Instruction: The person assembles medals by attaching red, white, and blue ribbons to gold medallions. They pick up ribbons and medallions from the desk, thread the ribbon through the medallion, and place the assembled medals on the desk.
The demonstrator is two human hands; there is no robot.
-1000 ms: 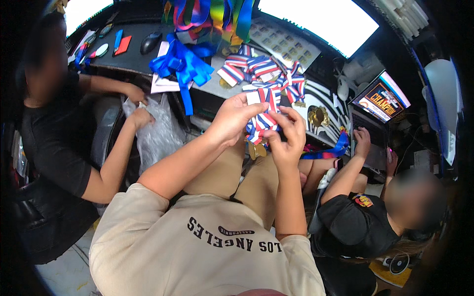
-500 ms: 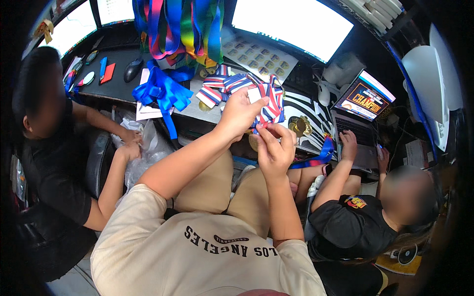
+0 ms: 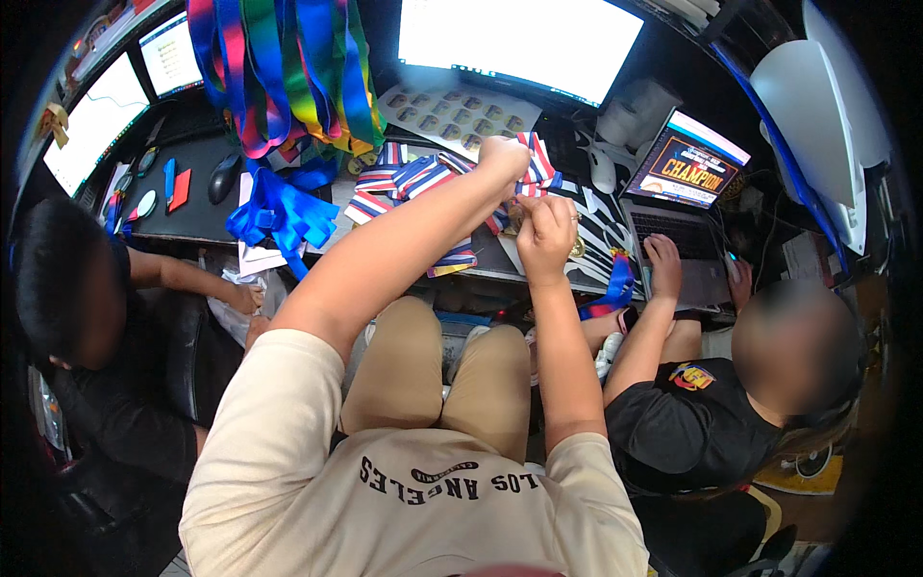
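Free room lies above the knees, but striped ribbons and blue ribbons obstruct the desk beyond.

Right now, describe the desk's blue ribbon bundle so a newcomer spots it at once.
Find the big monitor at the top, then the multicoloured ribbons hanging to its left. Below them, at the front edge of the desk, lies the blue ribbon bundle. It is plain blue, unlike the striped ribbons to its right.

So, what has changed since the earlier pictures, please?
The left hand and right hand moved forward, to the right end of the red-white-blue striped ribbon heap; any release is hidden. The shiny blue ribbon bunch stayed put.
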